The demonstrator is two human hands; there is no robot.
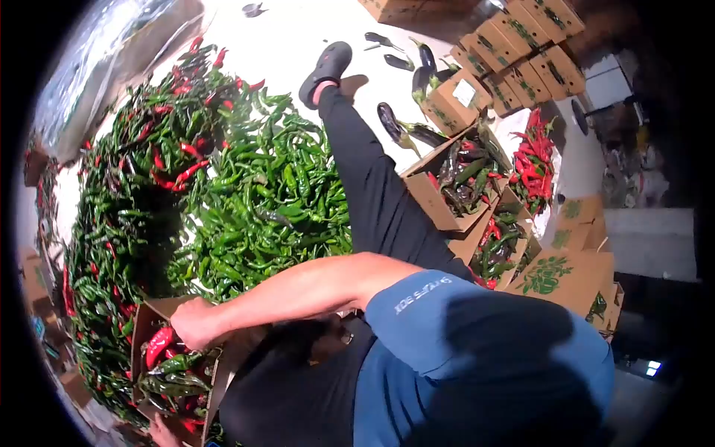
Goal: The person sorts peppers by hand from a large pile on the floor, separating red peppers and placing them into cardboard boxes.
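A cardboard box [141, 331] at the lower left holds red, green and dark peppers [175, 372]. My right hand [195, 322], reaching across from the blue sleeve, is closed over the box's upper rim. At the lower edge of the view, my left hand [161, 433] is on the opposite side of the same box, only partly visible, its fingers pressed against the cardboard. Beside the box, a large heap of bright green peppers [275, 201] spreads out. Darker green and red peppers [112, 201] form a long pile to the left of it.
My outstretched leg [372, 171] divides the green heap from boxes of mixed peppers [465, 175] on the right. Red peppers [533, 160] lie beyond those boxes. Eggplants [421, 71] rest on the white sheet near stacked cartons [514, 52]. Clear plastic [112, 74] stands at upper left.
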